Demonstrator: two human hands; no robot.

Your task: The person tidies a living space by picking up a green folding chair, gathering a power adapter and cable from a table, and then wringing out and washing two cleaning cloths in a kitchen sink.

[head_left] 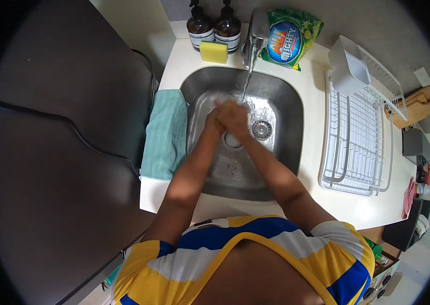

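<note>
Over the steel sink [237, 179], my left hand [213, 119] and my right hand [236, 116] are pressed together, blurred by motion. A yellowish-brown patch shows between them, too smeared to tell whether it is a held object or skin. Water [246, 85] runs from the chrome faucet [258, 28] and comes down right beside my right hand. Below the hands, a round rim [233, 142], apparently the drain opening, is partly covered by them. A metal sink strainer [262, 130] lies on the basin floor to their right.
A green cloth [165, 133] drapes the counter left of the sink. Behind it stand two brown pump bottles [200, 28], a yellow sponge [213, 52] and a green detergent bag [291, 38]. A white dish rack [358, 133] occupies the right counter, near wooden cutting boards [415, 106].
</note>
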